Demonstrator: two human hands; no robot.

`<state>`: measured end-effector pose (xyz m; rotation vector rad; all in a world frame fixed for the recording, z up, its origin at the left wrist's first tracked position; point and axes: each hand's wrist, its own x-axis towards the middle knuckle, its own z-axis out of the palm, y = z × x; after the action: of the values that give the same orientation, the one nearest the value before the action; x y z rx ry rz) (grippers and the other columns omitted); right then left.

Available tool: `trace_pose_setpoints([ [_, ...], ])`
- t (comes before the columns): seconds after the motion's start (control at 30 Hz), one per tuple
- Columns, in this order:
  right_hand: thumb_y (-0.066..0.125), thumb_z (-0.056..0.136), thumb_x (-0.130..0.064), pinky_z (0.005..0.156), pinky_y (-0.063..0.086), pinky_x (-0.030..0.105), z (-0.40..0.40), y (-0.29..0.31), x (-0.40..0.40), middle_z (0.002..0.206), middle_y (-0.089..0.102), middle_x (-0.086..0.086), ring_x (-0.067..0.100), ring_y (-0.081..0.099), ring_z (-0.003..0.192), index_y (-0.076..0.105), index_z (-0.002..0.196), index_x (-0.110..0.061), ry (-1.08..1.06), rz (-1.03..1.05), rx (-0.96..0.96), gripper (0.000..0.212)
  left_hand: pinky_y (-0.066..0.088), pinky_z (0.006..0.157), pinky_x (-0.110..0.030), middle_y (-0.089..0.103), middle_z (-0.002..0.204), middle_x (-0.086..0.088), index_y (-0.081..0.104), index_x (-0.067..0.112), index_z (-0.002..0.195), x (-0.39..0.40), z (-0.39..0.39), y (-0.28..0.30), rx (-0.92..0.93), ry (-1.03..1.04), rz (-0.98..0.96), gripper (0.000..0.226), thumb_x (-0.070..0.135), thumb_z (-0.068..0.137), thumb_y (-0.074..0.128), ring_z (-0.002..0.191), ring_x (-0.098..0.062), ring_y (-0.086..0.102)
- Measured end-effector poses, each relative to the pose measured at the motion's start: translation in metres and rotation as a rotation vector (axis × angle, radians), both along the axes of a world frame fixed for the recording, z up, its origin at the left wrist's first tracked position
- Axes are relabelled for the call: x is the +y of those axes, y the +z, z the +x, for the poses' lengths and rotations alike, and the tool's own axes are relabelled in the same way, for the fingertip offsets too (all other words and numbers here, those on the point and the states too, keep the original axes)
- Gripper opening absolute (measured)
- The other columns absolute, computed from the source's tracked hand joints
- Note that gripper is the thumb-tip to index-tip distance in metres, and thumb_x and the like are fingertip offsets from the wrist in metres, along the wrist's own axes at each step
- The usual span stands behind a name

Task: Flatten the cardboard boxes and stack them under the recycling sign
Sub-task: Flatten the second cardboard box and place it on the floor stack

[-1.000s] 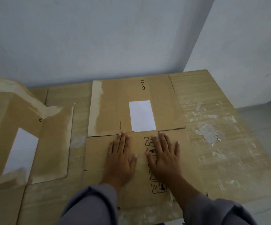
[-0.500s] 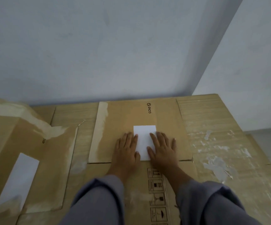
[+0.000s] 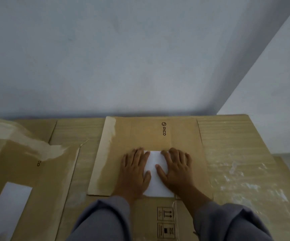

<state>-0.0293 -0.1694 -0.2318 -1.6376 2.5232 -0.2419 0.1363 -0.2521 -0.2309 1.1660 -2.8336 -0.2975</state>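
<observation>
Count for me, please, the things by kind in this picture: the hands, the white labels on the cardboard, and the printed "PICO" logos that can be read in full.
Hands: 2, left hand and right hand, both pressing flat on the cardboard
White labels: 2, one between the hands, one at lower left
Fully readable PICO logos: 1
Total: 5

A flattened brown cardboard box (image 3: 151, 136) lies flat by the wall, printed "PICO", with a white label (image 3: 156, 178) near its middle and handling symbols on the near panel. It rests on larger flattened cardboard (image 3: 236, 153). Left, another box (image 3: 19, 171) stands partly raised.
</observation>
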Motion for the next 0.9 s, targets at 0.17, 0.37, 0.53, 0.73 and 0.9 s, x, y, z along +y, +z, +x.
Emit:
trace_pose_setpoints([
  [0.17,0.026,0.081,-0.069,0.115,0.007,0.060,-0.026,0.001,-0.062,0.156,0.031,0.007,0.030,0.019,0.147,0.041,0.144,-0.032,-0.060,-0.035,-0.032,0.074,0.035,0.107,-0.057,0.040,0.151,-0.010,0.045,0.020,0.143,-0.057,-0.044,-0.001,0.000,0.035,-0.023,0.065,0.036,0.081,0.038,0.139,-0.031,0.038],
  [0.37,0.027,0.084,-0.072,0.115,0.001,0.062,-0.039,-0.012,-0.071,0.161,0.018,0.002,0.026,0.007,0.150,0.028,0.148,-0.037,-0.051,-0.039,0.034,0.073,0.016,0.117,-0.054,0.019,0.161,-0.006,0.027,0.023,0.151,-0.067,-0.049,-0.017,0.038,0.040,-0.087,0.070,0.037,0.083,0.032,0.149,-0.025,0.014],
  [0.53,0.025,0.083,-0.072,0.115,0.003,0.061,-0.035,-0.011,-0.071,0.160,0.021,0.004,0.027,0.010,0.149,0.032,0.147,-0.036,-0.059,-0.043,0.039,0.074,0.018,0.115,-0.056,0.022,0.160,-0.007,0.031,0.023,0.150,-0.063,-0.048,-0.014,0.018,0.077,-0.053,0.069,0.038,0.082,0.031,0.148,-0.025,0.017],
  [0.73,0.015,0.088,-0.071,0.117,-0.002,0.058,-0.016,-0.003,-0.018,0.163,0.007,0.005,0.027,-0.002,0.150,0.017,0.151,-0.041,-0.110,0.061,0.018,0.069,0.017,0.113,-0.062,0.023,0.159,-0.007,0.029,0.022,0.150,-0.021,0.007,-0.015,-0.070,0.235,-0.024,0.066,0.048,0.090,0.026,0.147,-0.028,0.020],
  [0.9,0.013,0.089,-0.073,0.113,-0.004,0.063,0.006,0.006,0.067,0.162,-0.015,-0.003,0.030,-0.018,0.147,-0.006,0.150,-0.048,-0.286,0.183,-0.073,0.069,0.013,0.108,-0.067,0.016,0.161,-0.007,0.024,0.032,0.150,0.033,0.083,-0.010,-0.152,0.539,0.062,0.067,0.060,0.089,0.026,0.145,-0.041,0.012],
])
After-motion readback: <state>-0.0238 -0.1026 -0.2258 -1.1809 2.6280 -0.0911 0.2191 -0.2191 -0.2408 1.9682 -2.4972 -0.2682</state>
